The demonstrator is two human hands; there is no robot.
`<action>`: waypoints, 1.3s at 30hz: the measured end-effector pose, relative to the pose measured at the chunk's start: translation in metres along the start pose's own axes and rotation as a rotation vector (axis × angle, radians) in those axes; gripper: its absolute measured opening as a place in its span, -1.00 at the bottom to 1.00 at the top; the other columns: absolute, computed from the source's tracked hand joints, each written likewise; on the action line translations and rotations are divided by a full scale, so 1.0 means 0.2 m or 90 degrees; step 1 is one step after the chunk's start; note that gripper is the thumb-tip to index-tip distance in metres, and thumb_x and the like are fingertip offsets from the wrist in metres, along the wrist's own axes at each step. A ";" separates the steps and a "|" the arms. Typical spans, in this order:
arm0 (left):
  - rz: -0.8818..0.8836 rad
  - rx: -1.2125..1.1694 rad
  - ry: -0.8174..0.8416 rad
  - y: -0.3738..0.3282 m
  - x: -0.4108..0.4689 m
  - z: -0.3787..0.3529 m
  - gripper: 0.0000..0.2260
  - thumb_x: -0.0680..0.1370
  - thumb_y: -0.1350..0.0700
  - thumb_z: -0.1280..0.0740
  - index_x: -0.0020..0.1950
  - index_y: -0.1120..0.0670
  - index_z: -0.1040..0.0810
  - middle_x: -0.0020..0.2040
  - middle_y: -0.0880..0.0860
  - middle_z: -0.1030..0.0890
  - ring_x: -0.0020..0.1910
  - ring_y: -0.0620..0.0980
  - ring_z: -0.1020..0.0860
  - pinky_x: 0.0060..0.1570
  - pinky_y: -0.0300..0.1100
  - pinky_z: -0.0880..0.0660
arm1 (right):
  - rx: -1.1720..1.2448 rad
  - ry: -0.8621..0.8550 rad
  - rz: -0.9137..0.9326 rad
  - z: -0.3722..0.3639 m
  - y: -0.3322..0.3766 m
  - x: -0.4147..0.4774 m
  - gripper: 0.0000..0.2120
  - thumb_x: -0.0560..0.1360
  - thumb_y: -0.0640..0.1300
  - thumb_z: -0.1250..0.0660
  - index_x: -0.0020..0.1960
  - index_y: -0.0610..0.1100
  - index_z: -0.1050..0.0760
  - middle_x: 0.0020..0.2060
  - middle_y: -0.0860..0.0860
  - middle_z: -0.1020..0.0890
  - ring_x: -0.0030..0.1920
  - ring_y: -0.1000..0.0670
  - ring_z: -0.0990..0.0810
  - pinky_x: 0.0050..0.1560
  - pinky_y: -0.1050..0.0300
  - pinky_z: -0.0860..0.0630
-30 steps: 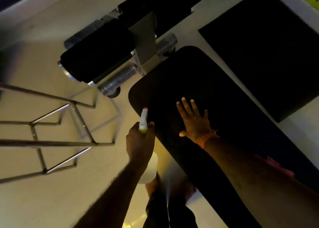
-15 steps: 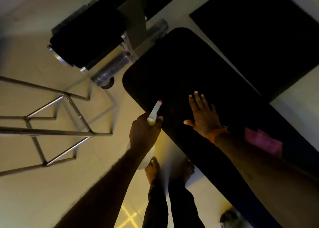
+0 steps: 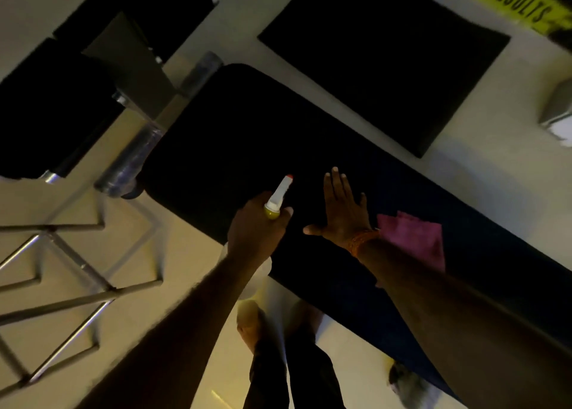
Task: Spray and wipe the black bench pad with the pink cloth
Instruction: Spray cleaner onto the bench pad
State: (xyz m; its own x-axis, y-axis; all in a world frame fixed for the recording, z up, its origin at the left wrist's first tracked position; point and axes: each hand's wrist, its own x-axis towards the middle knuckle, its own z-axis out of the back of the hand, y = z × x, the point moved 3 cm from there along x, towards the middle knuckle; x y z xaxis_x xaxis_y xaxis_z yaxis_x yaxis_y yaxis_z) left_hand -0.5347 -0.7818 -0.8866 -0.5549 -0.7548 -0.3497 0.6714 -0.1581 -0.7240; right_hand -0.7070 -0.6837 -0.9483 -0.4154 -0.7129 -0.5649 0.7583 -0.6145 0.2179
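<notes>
Lettering on yellow banner reads "RESULTS" — left hand grips spray bottle; right hand lies flat, fingers straight, on bench pad beside pink cloth.

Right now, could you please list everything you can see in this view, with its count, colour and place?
bench pad: one, black, running diagonally through the middle
pink cloth: one, pink, lying on the pad beside the right wrist
spray bottle: one, white with a red tip, over the pad's near edge
floor mat: one, black, on the floor beyond the pad
padded rollers: two, black, upper left
metal frame: one, silver, left
sign: one, yellow with black letters, top right
wristband: one, orange, right wrist
legs: two, dark trousers, bottom centre
left hand: grips the bottle
right hand: flat on the pad, fingers straight
</notes>
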 end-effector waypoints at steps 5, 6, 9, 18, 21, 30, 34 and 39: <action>0.042 0.034 0.004 -0.09 0.05 -0.10 -0.86 0.58 -0.09 -0.42 0.05 -0.08 -0.57 -0.25 -0.11 -0.59 -0.29 -0.21 -0.58 -0.33 -0.30 -0.41 | -0.027 0.014 0.009 -0.01 -0.02 -0.01 0.27 0.39 0.37 -0.46 0.65 -0.14 0.35 0.65 -0.09 0.32 0.66 -0.14 0.26 0.57 -0.40 0.02; 0.037 0.025 0.013 -0.10 0.06 -0.12 -0.87 0.58 -0.09 -0.43 0.01 -0.08 -0.55 -0.27 -0.10 -0.58 -0.29 -0.18 -0.60 -0.33 -0.28 -0.42 | -0.014 0.007 0.010 -0.01 -0.03 -0.01 0.26 0.40 0.35 -0.46 0.65 -0.14 0.34 0.65 -0.09 0.31 0.66 -0.14 0.27 0.58 -0.39 0.04; 0.002 0.004 0.022 -0.13 0.06 -0.17 -0.84 0.57 -0.05 -0.45 -0.09 -0.13 -0.48 -0.28 -0.12 -0.57 -0.30 -0.19 -0.59 -0.32 -0.28 -0.42 | 0.027 -0.020 0.002 -0.03 -0.04 -0.05 0.24 0.42 0.31 -0.47 0.65 -0.14 0.33 0.65 -0.10 0.30 0.66 -0.14 0.28 0.61 -0.37 0.09; -0.036 0.100 0.019 -0.13 -0.02 -0.24 -0.73 0.55 -0.15 -0.41 0.17 -0.05 -0.64 -0.18 -0.10 -0.62 -0.18 -0.08 -0.61 -0.22 -0.24 -0.41 | 0.067 -0.057 -0.051 -0.10 -0.12 -0.20 0.13 0.49 0.29 -0.41 0.67 -0.14 0.27 0.66 -0.09 0.26 0.66 -0.13 0.26 0.63 -0.28 0.07; -0.029 0.101 0.027 -0.12 -0.04 -0.24 -0.70 0.54 -0.18 -0.38 0.19 -0.08 -0.63 -0.18 -0.08 -0.66 -0.20 -0.05 -0.65 -0.31 -0.23 -0.46 | 0.074 -0.069 -0.075 -0.14 -0.14 -0.28 0.10 0.50 0.28 -0.40 0.67 -0.14 0.25 0.67 -0.09 0.24 0.67 -0.13 0.24 0.63 -0.26 0.05; -0.033 0.137 0.089 -0.09 -0.16 -0.19 -0.82 0.54 -0.09 -0.42 -0.11 0.01 -0.61 -0.33 -0.03 -0.58 -0.29 0.04 -0.62 -0.32 -0.18 -0.38 | 0.088 -0.093 -0.105 -0.29 -0.11 -0.45 0.00 0.56 0.19 -0.37 0.67 -0.15 0.21 0.67 -0.11 0.20 0.67 -0.14 0.18 0.65 -0.14 0.10; -0.066 0.151 0.078 -0.05 -0.27 -0.16 -0.81 0.53 -0.03 -0.43 -0.21 -0.02 -0.50 -0.38 -0.09 -0.47 -0.30 0.06 -0.56 -0.30 -0.17 -0.32 | 0.101 -0.096 -0.117 -0.35 -0.06 -0.54 -0.05 0.59 0.10 -0.38 0.68 -0.14 0.19 0.67 -0.09 0.18 0.67 -0.13 0.17 0.64 -0.16 0.03; -0.045 0.150 0.043 0.03 -0.40 -0.08 -0.77 0.55 -0.01 -0.44 -0.23 0.00 -0.47 -0.34 -0.04 -0.51 -0.31 0.03 -0.53 -0.31 -0.17 -0.33 | 0.092 -0.064 -0.122 -0.40 -0.04 -0.64 0.03 0.55 0.06 -0.45 0.67 -0.13 0.23 0.67 -0.08 0.22 0.67 -0.14 0.19 0.64 -0.21 -0.03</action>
State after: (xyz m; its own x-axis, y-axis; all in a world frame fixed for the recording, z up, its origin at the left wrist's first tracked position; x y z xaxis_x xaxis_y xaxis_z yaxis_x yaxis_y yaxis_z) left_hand -0.4942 -0.7122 -0.8732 -0.6311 -0.6934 -0.3477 0.7209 -0.3588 -0.5929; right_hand -0.6204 -0.5612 -0.9411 -0.5983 -0.6042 -0.5263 0.5838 -0.7786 0.2301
